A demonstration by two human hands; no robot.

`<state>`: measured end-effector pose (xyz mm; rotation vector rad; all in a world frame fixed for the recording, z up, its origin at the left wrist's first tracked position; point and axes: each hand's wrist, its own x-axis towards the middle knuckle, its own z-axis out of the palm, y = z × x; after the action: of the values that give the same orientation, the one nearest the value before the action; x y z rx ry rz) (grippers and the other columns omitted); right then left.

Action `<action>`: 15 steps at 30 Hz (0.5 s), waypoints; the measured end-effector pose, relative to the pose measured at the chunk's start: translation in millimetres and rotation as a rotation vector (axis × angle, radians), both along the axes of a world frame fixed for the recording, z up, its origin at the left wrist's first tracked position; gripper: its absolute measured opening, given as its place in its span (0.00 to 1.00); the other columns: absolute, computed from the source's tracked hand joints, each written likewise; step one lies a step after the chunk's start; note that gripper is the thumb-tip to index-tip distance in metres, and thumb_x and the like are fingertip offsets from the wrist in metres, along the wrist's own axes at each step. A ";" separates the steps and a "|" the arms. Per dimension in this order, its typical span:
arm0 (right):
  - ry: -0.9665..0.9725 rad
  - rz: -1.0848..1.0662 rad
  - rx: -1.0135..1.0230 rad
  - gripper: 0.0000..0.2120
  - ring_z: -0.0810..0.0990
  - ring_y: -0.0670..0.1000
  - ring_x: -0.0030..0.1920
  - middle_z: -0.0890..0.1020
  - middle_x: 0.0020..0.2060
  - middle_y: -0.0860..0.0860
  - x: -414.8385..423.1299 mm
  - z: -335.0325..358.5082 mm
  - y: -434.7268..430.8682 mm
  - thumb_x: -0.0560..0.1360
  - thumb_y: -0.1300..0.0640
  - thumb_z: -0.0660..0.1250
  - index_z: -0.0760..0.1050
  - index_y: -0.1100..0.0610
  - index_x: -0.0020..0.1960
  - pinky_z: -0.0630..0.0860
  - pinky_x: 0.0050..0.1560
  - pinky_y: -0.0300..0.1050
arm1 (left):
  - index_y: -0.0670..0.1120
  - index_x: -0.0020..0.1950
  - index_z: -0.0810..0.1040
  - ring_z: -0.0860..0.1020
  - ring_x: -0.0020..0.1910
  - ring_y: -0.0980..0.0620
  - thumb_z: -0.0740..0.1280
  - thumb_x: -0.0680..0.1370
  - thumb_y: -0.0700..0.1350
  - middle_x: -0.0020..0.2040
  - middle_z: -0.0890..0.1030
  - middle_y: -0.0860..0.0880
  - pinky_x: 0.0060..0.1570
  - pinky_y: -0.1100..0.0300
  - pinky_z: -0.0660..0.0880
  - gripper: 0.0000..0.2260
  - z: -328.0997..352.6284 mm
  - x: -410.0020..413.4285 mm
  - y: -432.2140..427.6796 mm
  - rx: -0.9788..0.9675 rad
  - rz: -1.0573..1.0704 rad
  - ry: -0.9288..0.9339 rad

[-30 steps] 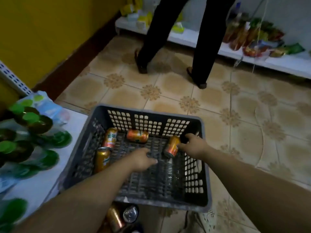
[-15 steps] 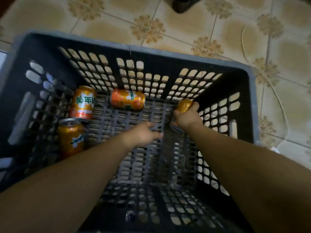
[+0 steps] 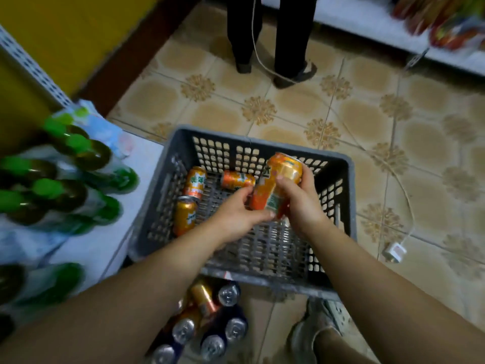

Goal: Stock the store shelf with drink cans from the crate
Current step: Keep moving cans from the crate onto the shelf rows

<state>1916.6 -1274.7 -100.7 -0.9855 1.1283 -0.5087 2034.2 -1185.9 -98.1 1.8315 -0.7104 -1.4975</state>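
A grey plastic crate (image 3: 262,282) stands on the tiled floor in front of me. Above its middle my right hand (image 3: 301,203) grips an orange drink can (image 3: 283,172), tilted with its top away from me. My left hand (image 3: 236,216) holds the lower end of the same can, with its thumb and fingers curled on it. Three more orange cans remain in the crate: one leaning at the back left (image 3: 195,182), one lying on its side at the back (image 3: 237,179), one upright at the left (image 3: 185,214).
A white shelf (image 3: 110,232) at the left carries green-capped bottles (image 3: 65,190). Several cans (image 3: 210,324) stand below the crate's near edge. A person's legs (image 3: 288,35) stand beyond, with a cable and white plug (image 3: 393,252) on the floor. My shoe (image 3: 312,332) is at the bottom.
My right hand has lifted the orange can out of the crate's far right corner. My left hand has risen off the crate floor and taken its lower end.
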 end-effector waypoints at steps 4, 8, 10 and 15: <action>-0.015 0.041 -0.153 0.30 0.81 0.54 0.51 0.79 0.56 0.58 18.8 96.1 52.4 0.68 0.55 0.77 0.68 0.53 0.66 0.81 0.46 0.50 | 0.49 0.68 0.65 0.74 0.55 0.55 0.76 0.69 0.40 0.57 0.74 0.51 0.56 0.63 0.70 0.32 96.7 -3.0 65.5 -0.176 0.131 -0.145; -0.140 0.173 -0.249 0.31 0.82 0.54 0.49 0.80 0.55 0.57 37.3 196.2 104.8 0.64 0.53 0.74 0.71 0.54 0.65 0.81 0.41 0.47 | 0.53 0.62 0.65 0.76 0.54 0.55 0.75 0.70 0.41 0.55 0.76 0.54 0.50 0.65 0.73 0.27 181.9 12.1 134.6 -0.289 0.265 -0.082; -0.212 0.254 -0.329 0.27 0.82 0.53 0.49 0.80 0.52 0.54 50.2 247.8 135.7 0.64 0.55 0.73 0.72 0.52 0.62 0.82 0.46 0.50 | 0.50 0.64 0.69 0.78 0.55 0.52 0.76 0.69 0.46 0.56 0.78 0.52 0.56 0.56 0.76 0.27 227.5 20.1 171.7 -0.338 0.320 -0.096; -0.340 0.459 -0.553 0.28 0.81 0.49 0.48 0.79 0.51 0.52 88.0 350.4 221.6 0.65 0.59 0.74 0.70 0.52 0.63 0.80 0.49 0.47 | 0.54 0.59 0.70 0.78 0.55 0.51 0.76 0.65 0.53 0.55 0.80 0.52 0.60 0.49 0.75 0.26 321.0 36.3 268.5 -0.408 0.475 -0.283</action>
<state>2004.6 -1053.1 249.6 -1.5205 0.4303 -0.5954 2070.5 -917.4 222.9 1.7449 -0.5996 -0.7371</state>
